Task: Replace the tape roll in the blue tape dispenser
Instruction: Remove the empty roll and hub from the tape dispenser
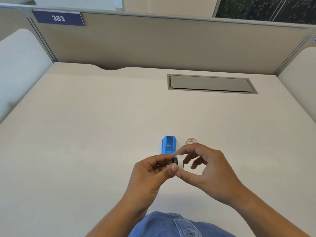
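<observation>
The blue tape dispenser point(168, 145) stands on the desk with its roll bay open and nothing in it. To its right lies a clear, nearly used-up tape roll point(191, 140), flat on the desk. Just in front of the dispenser, above the desk, I hold a white tape roll point(180, 161) on edge. My right hand point(203, 166) pinches the white roll between thumb and fingers. My left hand point(153, 171) grips a black hub point(175, 160) that sits against the roll's left side.
A grey cable hatch point(212, 83) is set into the desk point(85, 134) at the back right. Beige partition walls point(153, 41) close the desk at the back and sides. My denim-clad lap point(171, 224) shows at the bottom edge.
</observation>
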Demonstrator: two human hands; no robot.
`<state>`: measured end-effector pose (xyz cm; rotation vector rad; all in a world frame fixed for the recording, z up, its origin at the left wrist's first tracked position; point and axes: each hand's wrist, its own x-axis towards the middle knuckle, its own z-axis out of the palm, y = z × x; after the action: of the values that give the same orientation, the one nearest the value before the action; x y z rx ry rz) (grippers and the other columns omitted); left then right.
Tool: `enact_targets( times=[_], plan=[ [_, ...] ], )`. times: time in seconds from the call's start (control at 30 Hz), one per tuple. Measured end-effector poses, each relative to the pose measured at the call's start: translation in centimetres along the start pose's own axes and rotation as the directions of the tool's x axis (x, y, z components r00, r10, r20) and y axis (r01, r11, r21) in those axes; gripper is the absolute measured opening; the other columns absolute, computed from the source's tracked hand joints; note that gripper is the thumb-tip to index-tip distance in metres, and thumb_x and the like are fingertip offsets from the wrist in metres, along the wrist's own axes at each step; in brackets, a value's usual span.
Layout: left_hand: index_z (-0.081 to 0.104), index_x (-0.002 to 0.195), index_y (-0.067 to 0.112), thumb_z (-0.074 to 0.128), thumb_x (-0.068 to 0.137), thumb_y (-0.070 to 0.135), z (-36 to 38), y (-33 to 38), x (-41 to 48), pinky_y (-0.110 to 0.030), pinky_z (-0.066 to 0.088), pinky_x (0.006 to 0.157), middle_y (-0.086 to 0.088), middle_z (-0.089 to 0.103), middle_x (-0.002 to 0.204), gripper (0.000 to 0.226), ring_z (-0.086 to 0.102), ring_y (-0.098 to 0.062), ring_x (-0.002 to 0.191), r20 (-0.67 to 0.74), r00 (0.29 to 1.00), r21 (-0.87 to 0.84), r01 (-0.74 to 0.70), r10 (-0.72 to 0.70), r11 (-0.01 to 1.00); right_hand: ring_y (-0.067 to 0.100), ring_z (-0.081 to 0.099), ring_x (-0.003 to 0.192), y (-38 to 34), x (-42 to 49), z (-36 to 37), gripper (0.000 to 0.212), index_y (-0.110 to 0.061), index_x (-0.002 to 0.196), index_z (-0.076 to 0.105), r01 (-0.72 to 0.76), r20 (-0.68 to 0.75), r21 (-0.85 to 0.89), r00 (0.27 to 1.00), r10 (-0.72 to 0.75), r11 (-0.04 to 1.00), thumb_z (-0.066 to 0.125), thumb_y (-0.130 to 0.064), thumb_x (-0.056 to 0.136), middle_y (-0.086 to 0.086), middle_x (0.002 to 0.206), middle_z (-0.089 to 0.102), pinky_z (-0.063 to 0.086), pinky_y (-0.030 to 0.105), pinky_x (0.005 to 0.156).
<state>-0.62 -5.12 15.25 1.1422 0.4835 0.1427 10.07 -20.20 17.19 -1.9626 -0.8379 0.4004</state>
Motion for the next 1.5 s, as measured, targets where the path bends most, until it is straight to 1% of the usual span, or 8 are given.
enact_targets(
  times=[0.33, 0.47, 0.63, 1.0, 1.13, 1.3, 1.4, 1.5],
  plan=[
    [0.078, 0.097, 0.015, 0.083, 0.065, 0.026, 0.3, 0.5, -1.2, -0.026, 0.057, 0.078, -0.012, 0.078, 0.096, 0.035, 0.071, -0.025, 0.090, -0.011, 1.000, 0.010, 0.010, -0.010, 1.000, 0.014, 0.073, 0.086, -0.2, -1.5, 0.5, 0.039, -0.039, 0.103, 0.069, -0.095, 0.003, 0.203, 0.995, 0.097, 0.975, 0.086, -0.037, 0.069, -0.015, 0.107, 0.070, 0.058, 0.023, 0.065],
    [0.077, 0.099, 0.015, 0.081, 0.070, 0.023, 0.3, 0.4, -1.3, -0.033, 0.059, 0.084, -0.012, 0.078, 0.097, 0.031, 0.071, -0.030, 0.096, 0.001, 1.000, 0.037, 0.010, -0.010, 0.999, 0.016, 0.070, 0.088, -0.2, -1.7, 0.5, 0.042, -0.038, 0.109, 0.069, -0.067, 0.024, 0.186, 0.998, 0.064, 0.980, 0.085, -0.027, 0.071, -0.013, 0.102, 0.072, 0.057, 0.022, 0.068],
    [0.078, 0.099, 0.015, 0.080, 0.072, 0.021, 0.3, 0.9, -1.3, -0.024, 0.056, 0.077, -0.010, 0.078, 0.098, 0.028, 0.070, -0.022, 0.090, 0.003, 1.000, 0.054, -0.009, 0.009, 0.999, 0.017, 0.066, 0.092, -0.1, -1.6, 0.5, 0.047, -0.041, 0.114, 0.068, -0.034, 0.024, 0.163, 0.999, 0.030, 0.986, 0.079, -0.017, 0.075, -0.012, 0.107, 0.069, 0.053, 0.018, 0.072],
    [0.077, 0.098, 0.016, 0.082, 0.066, 0.030, 0.2, 1.1, -0.6, -0.026, 0.057, 0.078, -0.010, 0.078, 0.097, 0.036, 0.070, -0.023, 0.088, -0.027, 1.000, 0.051, 0.004, -0.003, 0.999, 0.013, 0.066, 0.083, 0.1, -1.0, 0.2, 0.048, -0.039, 0.110, 0.069, -0.037, -0.012, 0.179, 0.999, 0.040, 0.983, 0.082, -0.009, 0.076, -0.019, 0.097, 0.069, 0.053, 0.015, 0.069],
    [0.078, 0.097, 0.017, 0.082, 0.063, 0.033, -0.1, 1.1, -0.2, -0.027, 0.058, 0.078, -0.010, 0.079, 0.096, 0.038, 0.072, -0.023, 0.088, -0.060, 0.998, 0.033, 0.018, -0.016, 0.999, 0.014, 0.066, 0.078, 1.2, -0.2, -0.4, 0.045, -0.038, 0.109, 0.068, -0.046, -0.087, 0.208, 0.994, 0.066, 0.977, 0.082, -0.014, 0.075, -0.012, 0.105, 0.069, 0.054, 0.019, 0.066],
    [0.078, 0.095, 0.017, 0.081, 0.061, 0.032, -0.3, 0.9, 0.3, -0.024, 0.058, 0.075, -0.009, 0.079, 0.094, 0.037, 0.073, -0.019, 0.086, -0.074, 0.997, 0.017, 0.030, -0.028, 0.999, 0.009, 0.066, 0.073, 6.2, 1.5, -0.3, 0.037, -0.034, 0.100, 0.067, -0.250, -0.188, 0.079, 0.947, 0.261, 0.965, 0.084, -0.018, 0.071, -0.012, 0.096, 0.071, 0.054, 0.018, 0.064],
    [0.077, 0.096, 0.017, 0.081, 0.063, 0.031, -0.4, 0.7, 0.4, -0.024, 0.058, 0.075, -0.010, 0.079, 0.095, 0.036, 0.073, -0.021, 0.088, -0.068, 0.997, 0.010, 0.043, -0.042, 0.999, 0.007, 0.062, 0.071, 9.5, 2.1, 0.1, 0.033, -0.029, 0.093, 0.067, -0.343, -0.192, -0.036, 0.924, 0.330, 0.939, 0.085, -0.017, 0.068, -0.010, 0.091, 0.071, 0.050, 0.013, 0.060],
    [0.078, 0.095, 0.017, 0.080, 0.063, 0.029, -0.4, 0.4, 0.6, -0.024, 0.058, 0.075, -0.011, 0.079, 0.096, 0.034, 0.073, -0.024, 0.091, -0.067, 0.996, 0.001, 0.056, -0.056, 0.998, 0.008, 0.061, 0.068, 11.8, 2.5, 0.5, 0.033, -0.025, 0.094, 0.068, -0.384, -0.173, -0.151, 0.917, 0.359, 0.911, 0.086, -0.019, 0.067, -0.006, 0.089, 0.069, 0.050, 0.017, 0.063]
  ],
)
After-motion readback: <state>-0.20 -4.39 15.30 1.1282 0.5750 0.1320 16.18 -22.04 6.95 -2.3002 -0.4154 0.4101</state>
